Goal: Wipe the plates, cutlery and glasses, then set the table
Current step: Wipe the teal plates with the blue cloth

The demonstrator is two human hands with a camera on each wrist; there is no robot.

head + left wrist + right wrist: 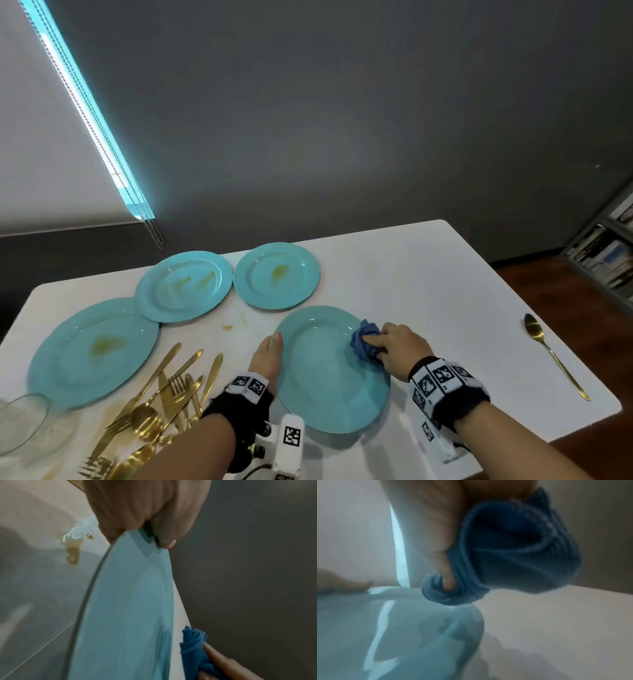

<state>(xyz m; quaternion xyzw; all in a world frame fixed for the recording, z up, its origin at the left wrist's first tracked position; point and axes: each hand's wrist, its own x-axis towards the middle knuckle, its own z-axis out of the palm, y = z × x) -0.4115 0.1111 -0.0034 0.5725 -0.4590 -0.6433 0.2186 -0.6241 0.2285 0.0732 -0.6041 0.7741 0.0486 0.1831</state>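
On the plate (325, 373), left hand (267, 356) seemingly pinches its rim; right hand (399, 347) grips cloth (364, 342).

Right hand (433, 524) grips bunched blue cloth (513, 547), its lower fold touching teal plate (393, 635) rim; tabletop (556, 622) beside.

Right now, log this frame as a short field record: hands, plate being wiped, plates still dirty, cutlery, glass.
left hand: grips near plate's left rim
right hand: holds blue cloth against near plate's right rim
near plate: no stains visible
stained plates: three, large left, middle, far
gold cutlery pile: left of left wrist
lone gold spoon: table's right side
glass: bottom left
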